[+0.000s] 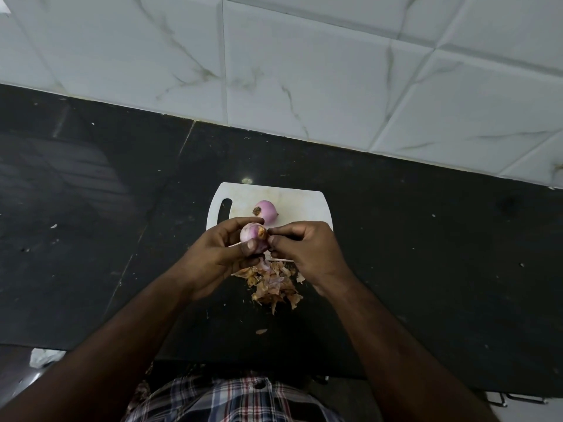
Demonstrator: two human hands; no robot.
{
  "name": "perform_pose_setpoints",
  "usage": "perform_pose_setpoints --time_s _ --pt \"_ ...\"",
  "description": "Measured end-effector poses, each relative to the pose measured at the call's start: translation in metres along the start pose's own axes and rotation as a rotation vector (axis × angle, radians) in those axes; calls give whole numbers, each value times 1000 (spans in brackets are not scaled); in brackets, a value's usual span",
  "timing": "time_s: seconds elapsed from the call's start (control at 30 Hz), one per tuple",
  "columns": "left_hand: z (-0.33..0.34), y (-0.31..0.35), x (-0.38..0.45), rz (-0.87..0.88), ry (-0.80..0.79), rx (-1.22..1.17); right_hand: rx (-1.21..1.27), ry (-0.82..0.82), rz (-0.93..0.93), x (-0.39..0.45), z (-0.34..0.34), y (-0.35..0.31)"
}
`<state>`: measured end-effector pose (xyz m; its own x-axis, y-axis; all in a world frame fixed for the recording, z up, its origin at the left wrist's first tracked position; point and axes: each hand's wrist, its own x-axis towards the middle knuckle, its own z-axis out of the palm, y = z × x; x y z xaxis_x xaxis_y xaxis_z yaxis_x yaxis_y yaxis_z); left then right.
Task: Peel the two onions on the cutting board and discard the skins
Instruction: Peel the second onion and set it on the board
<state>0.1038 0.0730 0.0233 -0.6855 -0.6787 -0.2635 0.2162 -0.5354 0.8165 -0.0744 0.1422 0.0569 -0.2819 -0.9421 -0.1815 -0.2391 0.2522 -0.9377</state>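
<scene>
A pink-purple onion (252, 234) with a brown patch at its end is held above the near edge of the white cutting board (300, 205). My left hand (225, 254) cups it from the left and below. My right hand (304, 248) pinches at the onion's brown end with fingertips together. A second onion (266, 211), smooth and purple with a dry brown tip, lies on the board just beyond my hands. A heap of tan and pinkish onion skins (272, 284) lies on the black counter below my hands, partly hidden by them.
The black stone counter (426, 254) spreads to both sides, speckled with small scraps; one loose skin flake (261, 331) lies near its front edge. A white marble-tiled wall (304, 71) rises behind. Crumpled white material (42, 357) sits at lower left.
</scene>
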Motion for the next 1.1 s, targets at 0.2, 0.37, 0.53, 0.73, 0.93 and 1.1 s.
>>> perform_pose_setpoints --time_s 0.2,0.37,0.53,0.73,0.93,1.1 --pt "5 -2 2 37 31 86 -319 127 -111 -2 4 -10" --pt "8 1 0 43 39 116 -452 200 -213 -7 13 -14" --pt "9 5 -6 2 -20 26 -518 164 -244 -6 10 -17" --pt "3 7 -5 -67 -46 -36 -449 95 -248 1 -3 -17" --pt "3 7 -4 -68 -10 -69 -232 -17 -183 6 -4 -17" --pt "-1 8 -5 -106 -14 -51 -399 41 -276 5 -2 -17"
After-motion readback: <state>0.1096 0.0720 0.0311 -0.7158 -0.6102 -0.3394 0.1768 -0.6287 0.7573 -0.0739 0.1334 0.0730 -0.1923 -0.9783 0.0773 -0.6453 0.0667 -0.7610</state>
